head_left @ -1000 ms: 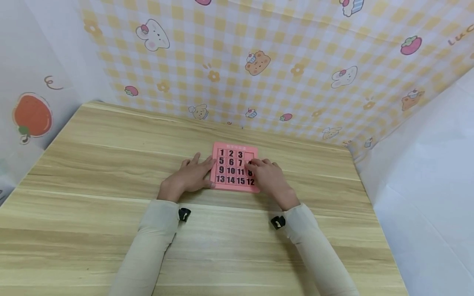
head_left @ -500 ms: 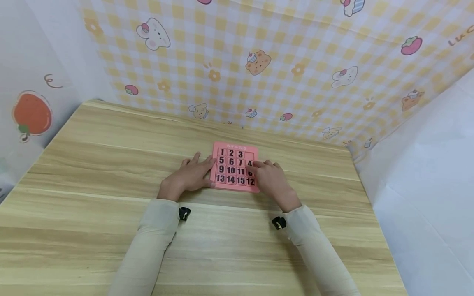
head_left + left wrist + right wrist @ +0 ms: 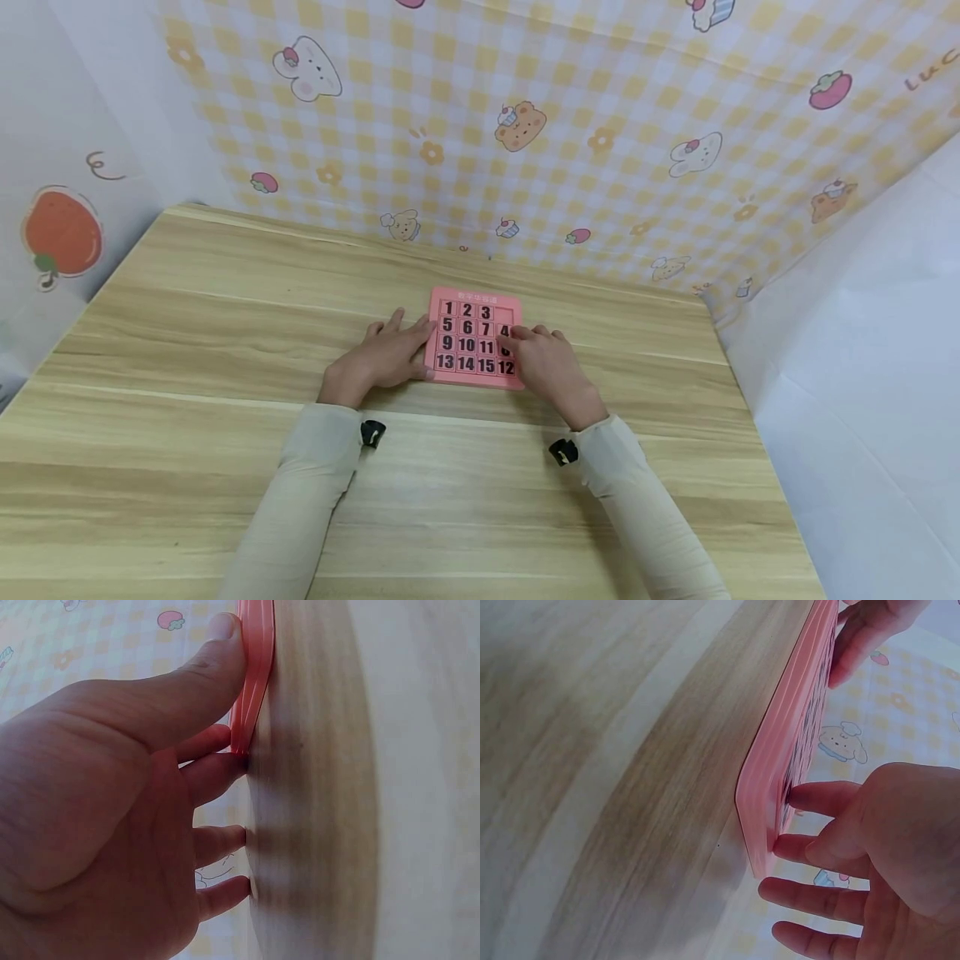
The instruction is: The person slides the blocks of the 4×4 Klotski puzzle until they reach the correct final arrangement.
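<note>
A pink sliding number puzzle (image 3: 471, 382) lies flat on the table, its numbered tiles in rows with a gap at the top right. Below that gap sits tile 4 (image 3: 504, 332); tile 8 is partly covered by fingers. My left hand (image 3: 382, 354) holds the puzzle's left side, thumb at the near-left corner and fingers along the left edge. In the left wrist view the thumb (image 3: 202, 682) lies against the pink frame. My right hand (image 3: 551, 362) reaches over the right edge, its fingertips touching the right-hand column. Its fingers (image 3: 825, 796) look extended in the right wrist view.
The wood-grain table (image 3: 442, 500) extends around the puzzle on all sides. Behind it rises a yellow checked cloth (image 3: 465, 167) with cartoon prints. White sheeting (image 3: 862, 375) stands at the right, and a printed white sheet (image 3: 67, 142) at the left.
The right fingertips have shifted slightly off tile 4, so its number now shows. The left hand stays at the puzzle's left edge, and the puzzle keeps its place.
</note>
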{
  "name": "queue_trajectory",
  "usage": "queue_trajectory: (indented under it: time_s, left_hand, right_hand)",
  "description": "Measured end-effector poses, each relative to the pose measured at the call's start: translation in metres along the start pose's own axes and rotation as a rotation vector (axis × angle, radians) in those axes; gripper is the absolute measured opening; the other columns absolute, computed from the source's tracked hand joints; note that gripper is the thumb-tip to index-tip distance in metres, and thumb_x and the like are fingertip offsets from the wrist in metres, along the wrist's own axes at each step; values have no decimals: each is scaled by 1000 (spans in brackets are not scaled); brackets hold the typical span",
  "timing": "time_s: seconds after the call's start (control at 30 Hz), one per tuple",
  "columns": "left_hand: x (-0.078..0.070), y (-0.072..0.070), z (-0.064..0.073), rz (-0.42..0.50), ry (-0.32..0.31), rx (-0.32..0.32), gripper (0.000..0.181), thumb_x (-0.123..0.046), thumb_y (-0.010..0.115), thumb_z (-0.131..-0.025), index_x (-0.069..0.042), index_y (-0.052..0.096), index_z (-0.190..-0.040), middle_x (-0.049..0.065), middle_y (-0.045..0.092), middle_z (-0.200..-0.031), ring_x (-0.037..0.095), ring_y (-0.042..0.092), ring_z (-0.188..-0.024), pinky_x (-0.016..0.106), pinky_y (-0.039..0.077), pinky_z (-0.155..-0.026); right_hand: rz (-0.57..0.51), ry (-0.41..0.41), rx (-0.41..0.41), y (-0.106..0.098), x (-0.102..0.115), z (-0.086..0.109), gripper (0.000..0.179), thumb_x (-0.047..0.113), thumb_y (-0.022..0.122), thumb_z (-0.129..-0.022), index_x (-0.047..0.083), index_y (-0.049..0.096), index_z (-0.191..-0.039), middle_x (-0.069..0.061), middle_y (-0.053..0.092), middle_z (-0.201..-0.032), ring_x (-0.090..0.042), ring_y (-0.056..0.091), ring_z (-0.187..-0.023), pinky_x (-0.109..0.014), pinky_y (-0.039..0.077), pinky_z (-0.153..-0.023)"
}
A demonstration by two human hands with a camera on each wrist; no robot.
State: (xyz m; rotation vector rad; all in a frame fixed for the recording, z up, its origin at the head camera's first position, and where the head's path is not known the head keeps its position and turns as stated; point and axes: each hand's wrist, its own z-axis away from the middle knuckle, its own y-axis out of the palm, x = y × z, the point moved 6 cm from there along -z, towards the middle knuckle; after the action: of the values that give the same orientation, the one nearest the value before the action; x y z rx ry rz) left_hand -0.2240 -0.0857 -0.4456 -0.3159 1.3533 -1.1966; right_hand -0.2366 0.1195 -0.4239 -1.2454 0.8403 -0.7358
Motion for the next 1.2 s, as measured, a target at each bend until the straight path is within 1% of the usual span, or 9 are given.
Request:
queue_trajectory:
  time_s: [0.2,0.47,0.67,0.93,1.2]
  left_hand:
    - [1,1,-1,8,-7,2,83,-36,67,-94,-9,21,-158,13,16,-164,43,-6,-151,59,1,-121]
    - [1,0,0,-5,2,-2,82,-35,66,-94,-8,22,-158,14,16,-164,45,-5,-151,61,2,-120]
    - [0,0,0,-6,5,-4,82,-35,66,-94,-8,22,-158,14,16,-164,45,-4,-151,61,2,-120]
    - [0,0,0,-7,4,-2,82,-35,66,-94,-8,22,-158,14,17,-164,45,-4,-151,61,3,-120]
    - [0,0,1,-6,2,2,82,-35,66,-94,-8,21,-158,13,15,-164,44,-5,-151,60,2,-121]
  right_hand:
    - [-6,8,12,1,-1,0,44,8,55,-97,24,61,-138,-7,58,-142,-33,60,-117,-52,52,-96]
    - [4,10,16,0,-1,0,44,9,54,-98,24,60,-139,-7,57,-142,-34,61,-116,-50,53,-93]
    - [7,11,31,1,-1,0,46,9,53,-98,24,57,-141,-8,56,-144,-34,59,-119,-50,53,-95]
    - [0,9,14,0,-2,0,46,8,51,-98,23,57,-141,-8,56,-144,-35,59,-120,-50,53,-95]
    - [-19,17,14,1,-2,-1,47,8,52,-98,23,57,-141,-9,55,-145,-36,59,-121,-50,53,-95]
